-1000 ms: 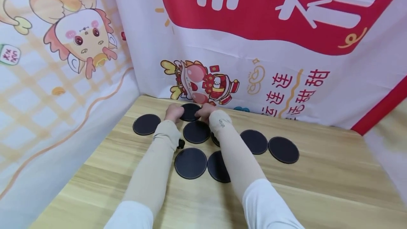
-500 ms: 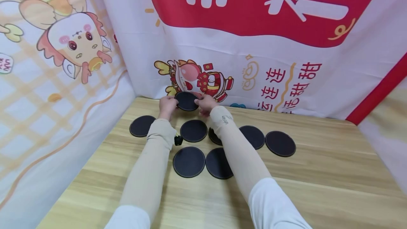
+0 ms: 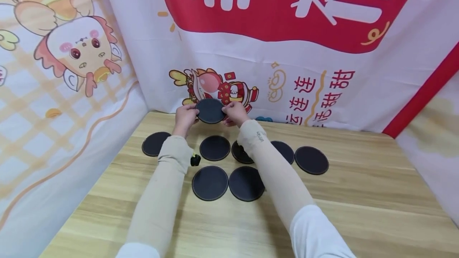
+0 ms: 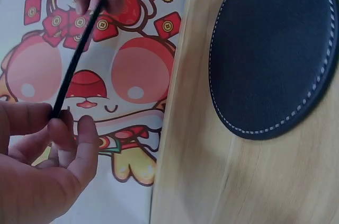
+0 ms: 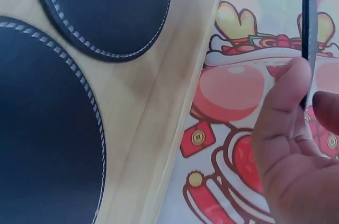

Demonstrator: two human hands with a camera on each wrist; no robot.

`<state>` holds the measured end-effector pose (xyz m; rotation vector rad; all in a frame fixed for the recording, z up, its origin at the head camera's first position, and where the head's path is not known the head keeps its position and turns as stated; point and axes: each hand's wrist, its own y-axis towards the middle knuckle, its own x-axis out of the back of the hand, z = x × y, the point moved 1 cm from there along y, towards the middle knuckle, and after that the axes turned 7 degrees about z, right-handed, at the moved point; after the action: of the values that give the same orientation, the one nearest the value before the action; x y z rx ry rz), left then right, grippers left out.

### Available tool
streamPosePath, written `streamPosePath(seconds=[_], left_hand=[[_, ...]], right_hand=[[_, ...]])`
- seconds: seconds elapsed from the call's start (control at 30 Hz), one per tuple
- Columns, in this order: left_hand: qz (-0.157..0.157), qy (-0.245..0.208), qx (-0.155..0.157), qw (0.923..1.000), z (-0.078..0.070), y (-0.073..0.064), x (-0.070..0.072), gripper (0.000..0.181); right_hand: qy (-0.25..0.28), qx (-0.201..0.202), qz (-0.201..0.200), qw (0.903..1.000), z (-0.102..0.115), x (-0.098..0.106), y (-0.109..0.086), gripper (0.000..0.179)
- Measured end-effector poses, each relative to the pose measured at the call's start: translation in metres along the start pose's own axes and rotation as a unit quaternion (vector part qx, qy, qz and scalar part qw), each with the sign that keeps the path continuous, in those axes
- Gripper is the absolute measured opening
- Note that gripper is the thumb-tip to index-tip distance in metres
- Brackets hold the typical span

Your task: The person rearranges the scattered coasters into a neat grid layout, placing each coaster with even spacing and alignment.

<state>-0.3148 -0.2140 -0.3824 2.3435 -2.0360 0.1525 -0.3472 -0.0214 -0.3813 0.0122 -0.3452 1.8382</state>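
Note:
A round black coaster (image 3: 210,111) with a stitched rim is held up off the table near its back edge. My left hand (image 3: 185,117) pinches its left edge and my right hand (image 3: 236,114) pinches its right edge. Seen edge-on in the left wrist view, the coaster (image 4: 79,57) is a thin dark strip between thumb and fingers (image 4: 58,139). In the right wrist view, the right thumb and fingers (image 5: 288,89) nip the other end. Just below the hands on the wooden table lies another black coaster (image 3: 214,148), flat.
More coasters lie flat: one at the left (image 3: 155,144), two in front (image 3: 210,183) (image 3: 246,183), and several to the right, the outermost coaster (image 3: 311,160) among them. The right sleeve covers part of some. A printed cloth (image 3: 201,47) hangs behind the table's back edge.
Both hands have raised the coaster from the table at the back and tilted its face up toward the head camera. The other coasters stay where they lay; the head view has shifted slightly.

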Motion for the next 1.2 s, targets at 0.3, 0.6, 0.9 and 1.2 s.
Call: streamPosePath(seconds=[0.3, 0.6, 0.9, 1.2], left_hand=[[0.060, 0.046, 0.014, 0.9971, -0.005, -0.010, -0.008, 0.045], [0.107, 0.063, 0.009, 0.9922, -0.015, -0.021, -0.016, 0.047], [0.172, 0.072, 0.014, 0.9824, -0.021, -0.033, -0.022, 0.049], [0.198, 0.091, -0.007, 0.9759, -0.025, -0.044, -0.033, 0.051]], right_hand=[[0.031, -0.002, 0.034, 0.9990, 0.003, 0.019, -0.015, 0.028], [0.039, 0.027, 0.081, 0.9955, 0.003, 0.037, -0.032, 0.047], [0.047, 0.035, 0.108, 0.9924, -0.002, 0.054, -0.050, 0.049], [0.039, 0.043, 0.110, 0.9923, -0.004, 0.067, -0.069, 0.053]])
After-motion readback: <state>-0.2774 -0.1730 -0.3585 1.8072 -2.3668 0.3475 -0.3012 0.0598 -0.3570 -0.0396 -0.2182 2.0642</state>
